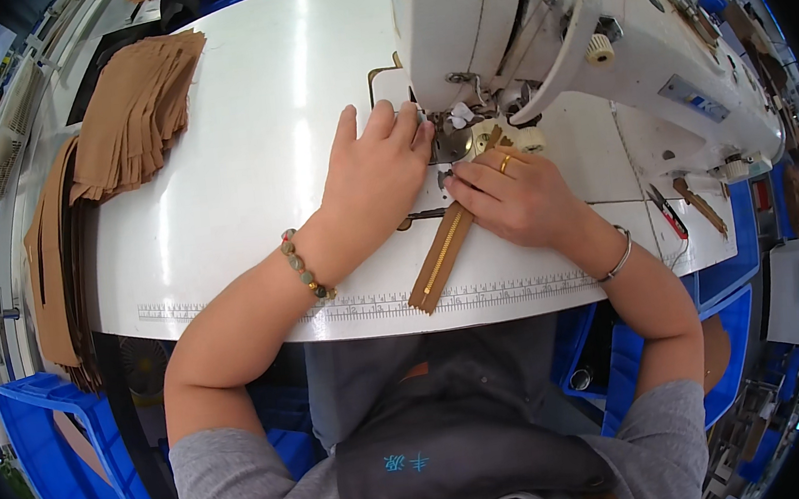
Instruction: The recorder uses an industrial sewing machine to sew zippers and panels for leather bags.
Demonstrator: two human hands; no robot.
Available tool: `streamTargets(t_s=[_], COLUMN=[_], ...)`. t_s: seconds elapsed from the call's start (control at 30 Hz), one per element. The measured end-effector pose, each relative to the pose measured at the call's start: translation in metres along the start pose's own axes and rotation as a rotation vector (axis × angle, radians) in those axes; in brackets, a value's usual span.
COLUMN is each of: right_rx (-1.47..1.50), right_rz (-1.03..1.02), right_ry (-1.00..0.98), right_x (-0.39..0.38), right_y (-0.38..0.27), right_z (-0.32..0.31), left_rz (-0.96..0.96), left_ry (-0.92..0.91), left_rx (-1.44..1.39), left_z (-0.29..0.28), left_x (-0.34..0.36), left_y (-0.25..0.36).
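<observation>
Frame centre: right hand (520,196) grasps 1 brown brass-toothed zipper (445,252). Left hand (372,170) lies palm down, grip undeterminable. Upper right: sewing machine (627,55).

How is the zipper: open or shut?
Zipper shut where visible: gold teeth run in one line; part under right hand hidden.

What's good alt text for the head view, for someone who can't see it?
A person's right hand is on a brown zipper with gold teeth at a white sewing machine, the left hand close by. Stacked brown pieces lie at the upper left.
</observation>
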State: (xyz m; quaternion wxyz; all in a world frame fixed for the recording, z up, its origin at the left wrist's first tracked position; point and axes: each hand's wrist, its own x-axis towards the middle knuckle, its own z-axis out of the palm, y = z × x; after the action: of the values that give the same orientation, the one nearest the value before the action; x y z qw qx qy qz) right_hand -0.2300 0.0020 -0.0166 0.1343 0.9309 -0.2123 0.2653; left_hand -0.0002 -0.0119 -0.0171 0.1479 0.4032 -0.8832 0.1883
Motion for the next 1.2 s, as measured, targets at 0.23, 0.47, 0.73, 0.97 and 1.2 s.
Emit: streamTargets(t_s=[0.23,0.47,0.73,0.97,1.2], right_rx=[-0.02,-0.091,-0.045,-0.003,-0.001], right_rz=[0.018,0.002,0.007,0.015,0.026], right_ry=[0.009,-0.035,-0.056,-0.096,-0.101], right_x=[0.0,0.004,-0.005,-0.007,-0.003], right_y=[-0.001,-0.006,-0.003,-0.002,-0.002], right_z=[-0.001,-0.011,-0.006,-0.005,-0.006], left_rz=[-0.085,-0.215,-0.676,-0.723,-0.953], left_ry=[-0.089,0.101,0.008,-0.081,0.111], left_rx=[0.033,-0.163,0.346,0.409,-0.789], left_z=[0.01,0.005,-0.057,-0.055,-0.087], left_x=[0.019,-0.002,-0.089,-0.125,-0.08], left_y=[-0.013,-0.062,-0.243,-0.275,-0.255])
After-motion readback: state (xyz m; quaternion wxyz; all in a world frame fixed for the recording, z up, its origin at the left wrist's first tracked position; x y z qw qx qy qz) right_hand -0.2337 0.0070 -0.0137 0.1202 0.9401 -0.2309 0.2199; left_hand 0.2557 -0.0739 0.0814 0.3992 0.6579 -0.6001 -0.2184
